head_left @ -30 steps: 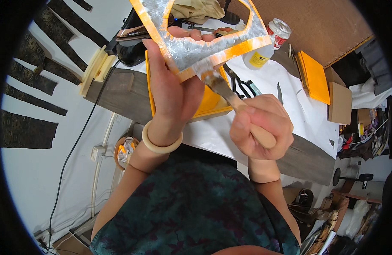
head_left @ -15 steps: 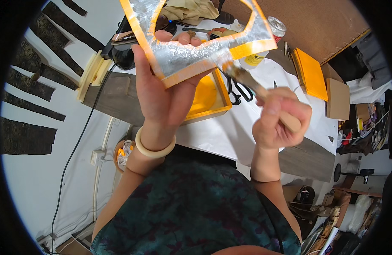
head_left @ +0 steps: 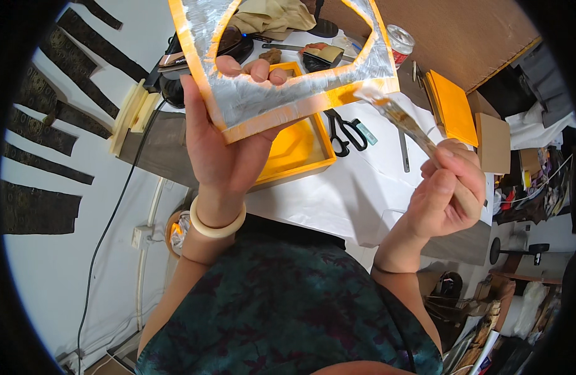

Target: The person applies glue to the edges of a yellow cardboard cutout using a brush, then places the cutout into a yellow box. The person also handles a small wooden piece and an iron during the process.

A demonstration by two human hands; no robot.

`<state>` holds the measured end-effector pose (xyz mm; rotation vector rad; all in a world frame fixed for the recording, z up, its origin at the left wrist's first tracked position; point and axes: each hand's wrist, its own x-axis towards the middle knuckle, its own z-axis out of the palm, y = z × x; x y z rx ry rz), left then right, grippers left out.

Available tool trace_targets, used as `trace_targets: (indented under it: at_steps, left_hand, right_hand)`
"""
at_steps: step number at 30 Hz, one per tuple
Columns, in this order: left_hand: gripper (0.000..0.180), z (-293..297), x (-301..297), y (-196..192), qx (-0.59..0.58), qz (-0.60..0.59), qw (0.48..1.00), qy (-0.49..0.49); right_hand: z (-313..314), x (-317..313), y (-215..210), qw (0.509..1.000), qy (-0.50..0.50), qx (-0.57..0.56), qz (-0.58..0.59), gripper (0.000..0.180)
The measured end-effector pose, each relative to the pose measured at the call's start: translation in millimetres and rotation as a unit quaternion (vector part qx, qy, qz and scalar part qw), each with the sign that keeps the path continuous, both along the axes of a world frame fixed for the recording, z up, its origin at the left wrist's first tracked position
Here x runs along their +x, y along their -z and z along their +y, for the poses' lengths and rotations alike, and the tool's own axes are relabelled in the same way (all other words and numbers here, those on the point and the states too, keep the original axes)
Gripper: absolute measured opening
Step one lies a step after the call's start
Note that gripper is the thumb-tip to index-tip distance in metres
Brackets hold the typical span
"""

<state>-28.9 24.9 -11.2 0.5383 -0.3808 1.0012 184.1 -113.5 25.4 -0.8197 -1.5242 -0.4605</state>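
My left hand (head_left: 222, 147) grips a flat panel (head_left: 256, 100) with a large cut-out opening. Its fingertips come through the opening and its thumb lies along the left side. The panel is grey with orange edges, and its face carries whitish wet-looking streaks. In my right hand (head_left: 447, 194) is a flat paintbrush (head_left: 410, 125), held by its wooden handle between thumb and fingers. White stuff coats the bristles, which are at the right end of the panel's near edge; whether they touch it, I cannot tell. Below the panel, an orange open box (head_left: 300, 171) is partly hidden.
Black-handled scissors (head_left: 347, 134) and a metal ruler (head_left: 405, 150) lie on white paper (head_left: 338, 209) over the table. A drink can (head_left: 400, 45) stands behind the panel. Orange boards (head_left: 453, 109) and a brown board (head_left: 493, 144) are at the right. Dark strips (head_left: 41, 206) hang on the left wall.
The brush has moved right along the panel's near edge, and my right hand has shifted right and slightly down. My left hand and the panel have moved a little left.
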Motion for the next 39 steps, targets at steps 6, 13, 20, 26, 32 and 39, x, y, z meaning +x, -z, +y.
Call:
trace_targets:
  at_steps: [6, 13, 20, 26, 32, 39]
  left_hand:
    - [0.049, -3.2, 3.8, 1.3, 0.014, -0.012, 1.0, 0.006]
    - [0.048, -8.2, 5.7, -1.8, -0.008, -0.016, 1.0, -0.006]
    - [0.035, -8.1, 5.0, -5.4, -0.001, -0.025, 0.999, -0.02]
    - [0.035, -8.7, 7.3, -6.8, 0.005, -0.028, 0.999, -0.022]
    - [0.034, -10.4, 9.1, -5.7, -0.011, -0.03, 0.999, -0.016]
    - [0.046, -8.2, 8.6, -1.0, -0.012, -0.013, 1.0, -0.021]
  right_hand:
    - [3.5, -19.6, 10.9, 0.998, 0.01, -0.056, 0.022, 0.017]
    - [-8.2, -24.5, 11.9, 0.999, 0.028, -0.033, 0.008, 0.021]
    - [-11.6, -27.1, 12.4, 0.999, 0.03, -0.031, 0.015, 0.01]
    - [-8.3, -21.0, 16.3, 1.0, 0.026, 0.005, 0.015, 0.006]
    - [-3.3, -15.7, 20.5, 0.997, 0.068, -0.019, -0.016, 0.003]
    - [-1.3, -18.9, 18.2, 0.996, 0.084, -0.03, -0.012, 0.002]
